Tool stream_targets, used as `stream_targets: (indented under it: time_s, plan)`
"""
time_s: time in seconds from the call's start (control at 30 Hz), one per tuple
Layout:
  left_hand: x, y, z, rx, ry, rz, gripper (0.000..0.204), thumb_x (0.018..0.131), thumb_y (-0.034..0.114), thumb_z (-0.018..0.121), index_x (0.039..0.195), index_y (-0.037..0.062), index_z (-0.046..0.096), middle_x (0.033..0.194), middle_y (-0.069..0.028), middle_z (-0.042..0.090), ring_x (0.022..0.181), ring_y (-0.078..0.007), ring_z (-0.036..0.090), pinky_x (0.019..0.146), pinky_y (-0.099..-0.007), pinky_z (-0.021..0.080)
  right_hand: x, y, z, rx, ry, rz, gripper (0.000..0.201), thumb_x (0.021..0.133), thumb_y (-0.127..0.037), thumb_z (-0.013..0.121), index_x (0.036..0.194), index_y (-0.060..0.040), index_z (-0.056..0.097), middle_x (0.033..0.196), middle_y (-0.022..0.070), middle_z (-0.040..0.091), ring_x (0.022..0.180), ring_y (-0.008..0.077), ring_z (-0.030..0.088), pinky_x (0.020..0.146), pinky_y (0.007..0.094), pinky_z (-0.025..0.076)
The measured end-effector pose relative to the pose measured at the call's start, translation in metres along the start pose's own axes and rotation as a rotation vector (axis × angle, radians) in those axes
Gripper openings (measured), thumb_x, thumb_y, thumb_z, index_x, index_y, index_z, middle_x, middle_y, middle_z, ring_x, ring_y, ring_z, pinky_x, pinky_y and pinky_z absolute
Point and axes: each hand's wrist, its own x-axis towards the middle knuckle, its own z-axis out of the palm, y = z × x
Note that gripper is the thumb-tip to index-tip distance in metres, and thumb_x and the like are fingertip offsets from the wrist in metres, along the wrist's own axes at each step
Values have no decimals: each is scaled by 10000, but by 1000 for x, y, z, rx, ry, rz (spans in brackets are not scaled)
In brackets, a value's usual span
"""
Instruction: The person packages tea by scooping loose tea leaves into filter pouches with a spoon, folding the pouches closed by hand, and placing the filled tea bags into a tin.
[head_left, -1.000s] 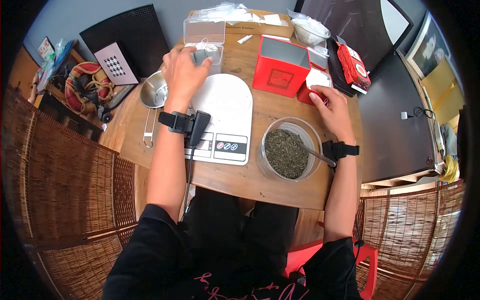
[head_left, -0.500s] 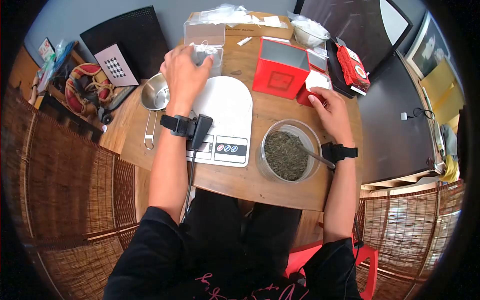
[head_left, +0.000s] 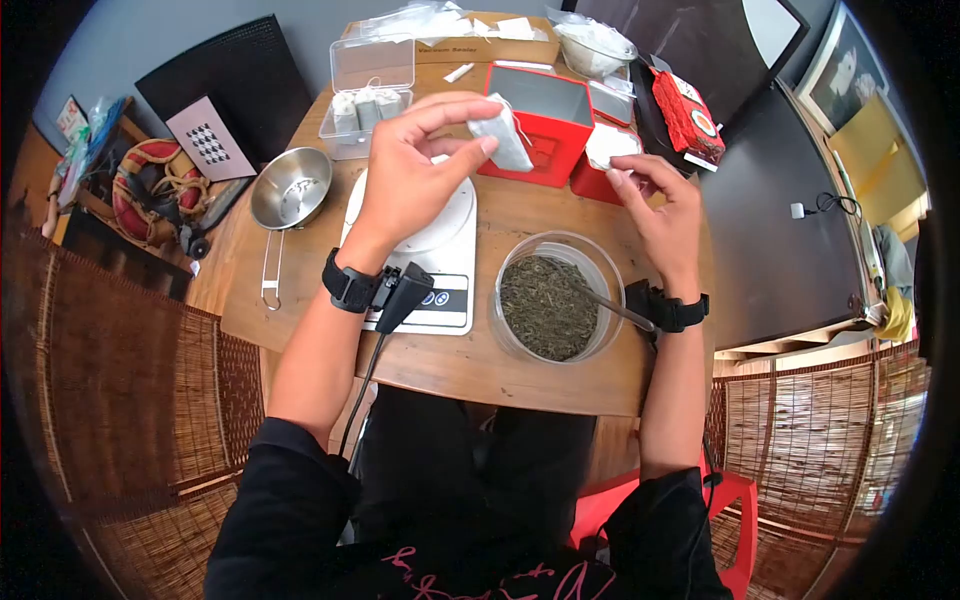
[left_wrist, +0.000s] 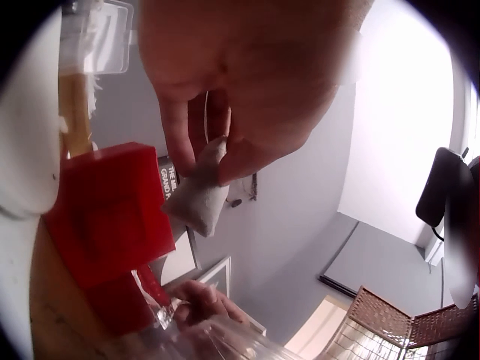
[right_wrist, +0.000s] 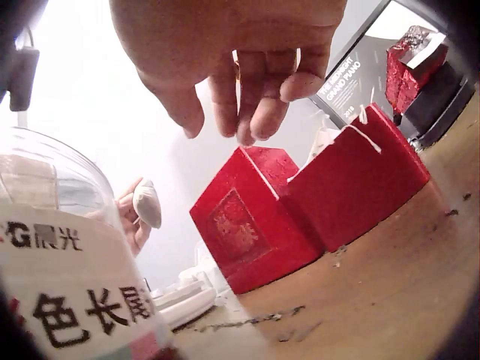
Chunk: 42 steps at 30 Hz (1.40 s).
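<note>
My left hand (head_left: 415,180) pinches a filled tea bag (head_left: 508,142) with a white string, raised in front of the tall red box (head_left: 565,145). In the left wrist view the tea bag (left_wrist: 199,199) hangs plump from thumb and fingertips. A smaller red box (head_left: 592,186) stands to the right, with white paper bags (head_left: 612,143) sticking out of its top. Just over it hovers my right hand (head_left: 668,225), fingers loosely bent. Beneath my left arm lies a white kitchen scale (head_left: 452,255). Several filled tea bags (head_left: 368,108) fill a clear plastic box (head_left: 345,148) at the back left.
A clear tub (head_left: 612,275) of dried leaves (head_left: 548,310) with a spoon (head_left: 628,315) stands at front right. To the left is a long-handled metal cup (head_left: 300,190). Behind are a cardboard box (head_left: 490,50), a glass bowl (head_left: 597,48) and a red foil pack (head_left: 690,115).
My left hand has come away from the clear plastic box, moving right with a tea bag pinched in it. My right hand stays by the small red box, its fingers slightly shifted.
</note>
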Motion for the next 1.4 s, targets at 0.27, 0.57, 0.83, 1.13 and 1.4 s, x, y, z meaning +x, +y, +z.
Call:
stream_targets:
  time_s: [0.27,0.57,0.83,1.13,1.4]
  plan:
    - [-11,8,23,-184,-109,-82,380,843,-46,781,1211,-25,691,1185,-114,695,1062,-137,670,869,-270,600,-7,-10,1,441,-338,324,224,882,-46,791,1092,24,759,832,-36,717,667,-23,551,572,160,403]
    - [-18,10,38,-204,-170,-116,520,807,-16,829,1287,-14,629,1161,-99,685,1043,-133,670,886,-275,594,-11,-6,11,570,-404,307,203,863,-32,806,1052,29,764,865,31,760,690,12,639,591,175,496]
    - [-19,1,33,-406,-174,-144,342,892,-19,758,1207,-63,633,1218,-166,680,1095,-195,691,942,-313,595,-11,-2,10,582,-359,296,195,860,-66,819,1033,12,773,821,33,755,626,11,611,523,169,463]
    - [-19,2,33,-298,-127,-102,203,896,2,762,1078,-64,703,1097,-141,728,980,-153,708,892,-288,597,-13,-4,12,621,-319,310,170,864,-67,818,1007,12,774,790,13,741,615,4,593,521,163,451]
    - [-20,2,31,-159,-67,-105,125,903,21,757,1008,-45,742,1083,-124,734,935,-131,694,864,-279,583,-13,-4,13,616,-329,317,152,867,-81,818,988,1,774,786,-2,735,605,-4,582,512,161,443]
